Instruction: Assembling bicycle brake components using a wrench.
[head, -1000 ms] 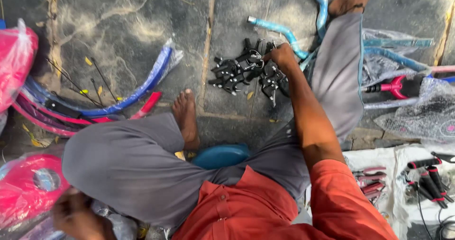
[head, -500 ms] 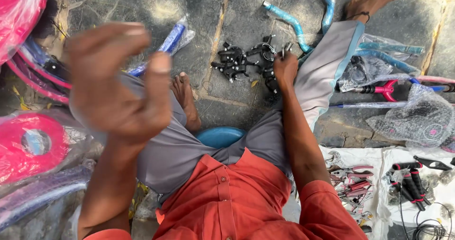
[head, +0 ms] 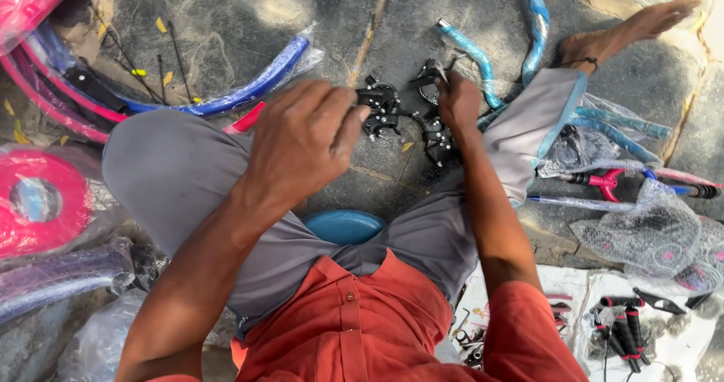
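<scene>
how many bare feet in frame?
1. The foot lies top right on the stone floor, past the grey trouser leg. The other may be hidden under the left hand.

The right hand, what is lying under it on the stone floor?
Under the right hand lies a pile of black metal brake parts on the stone floor. The piece directly beneath the palm is covered, so its shape cannot be seen.
</scene>
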